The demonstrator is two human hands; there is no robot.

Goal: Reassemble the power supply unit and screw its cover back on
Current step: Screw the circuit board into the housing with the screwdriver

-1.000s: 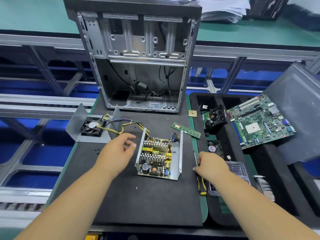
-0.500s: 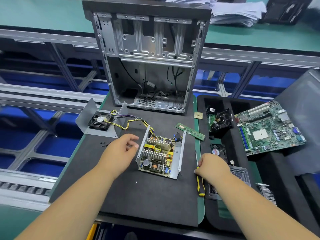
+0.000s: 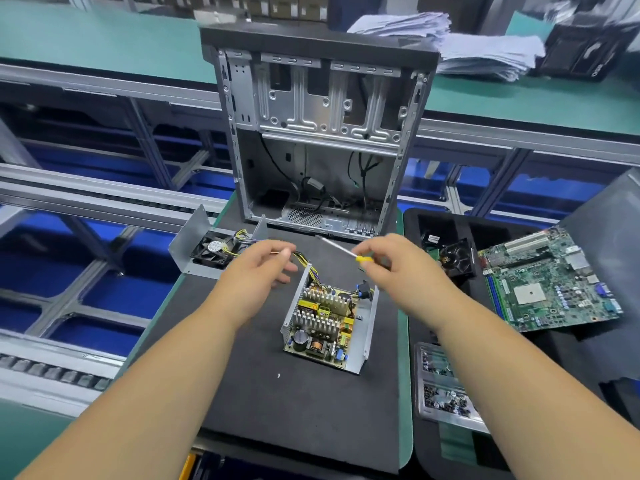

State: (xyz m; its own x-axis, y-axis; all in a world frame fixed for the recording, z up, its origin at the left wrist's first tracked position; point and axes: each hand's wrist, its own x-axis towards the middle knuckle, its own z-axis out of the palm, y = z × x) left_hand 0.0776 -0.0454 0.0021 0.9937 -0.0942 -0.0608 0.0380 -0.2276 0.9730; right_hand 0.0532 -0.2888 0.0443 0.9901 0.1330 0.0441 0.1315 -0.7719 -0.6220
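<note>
Head view: an open grey metal power supply base [image 3: 329, 323] with its exposed yellow circuit board sits on the black foam table mat [image 3: 277, 403]. The right hand [image 3: 391, 265] grips a yellow-handled screwdriver [image 3: 349, 252]; the left hand [image 3: 256, 271] hovers, fingers loosely curled, empty. The grey fan-bearing cover [image 3: 211, 249] lies apart, likely fitted next.

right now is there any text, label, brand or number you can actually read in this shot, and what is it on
None can be read.
Fan hub sticker: round, printed, too small and blurred.
Yellow label on the power supply board: a mark shows, illegible.
Motherboard: any printing too fine to read.
Paper stack: blurred.
Screwdriver handle in the right hand: no visible lettering.
</note>
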